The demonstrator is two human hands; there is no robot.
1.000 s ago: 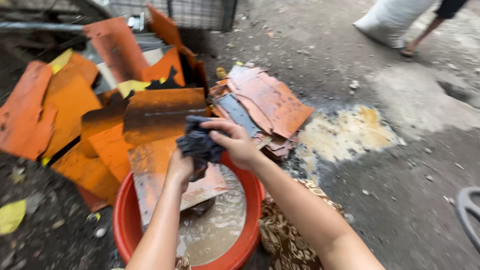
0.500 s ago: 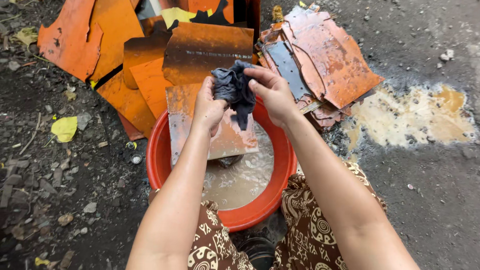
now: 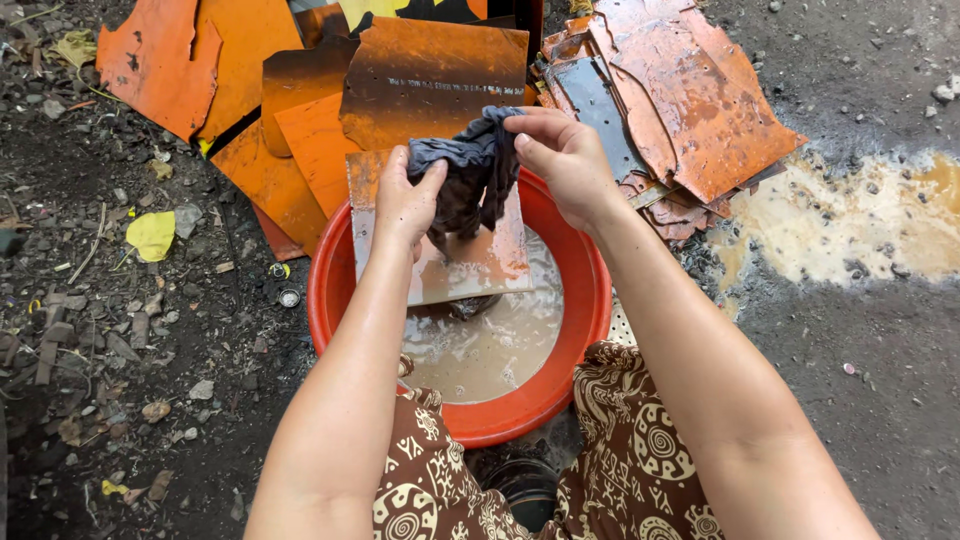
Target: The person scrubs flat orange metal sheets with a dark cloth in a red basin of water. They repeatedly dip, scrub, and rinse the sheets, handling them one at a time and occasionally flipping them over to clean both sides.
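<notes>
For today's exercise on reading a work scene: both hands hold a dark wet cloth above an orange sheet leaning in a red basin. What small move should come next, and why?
Probably lower the dark grey wet cloth onto the orange metal sheet. The left hand and right hand hold it bunched just above the sheet, which leans in the red plastic basin of murky water.
</notes>
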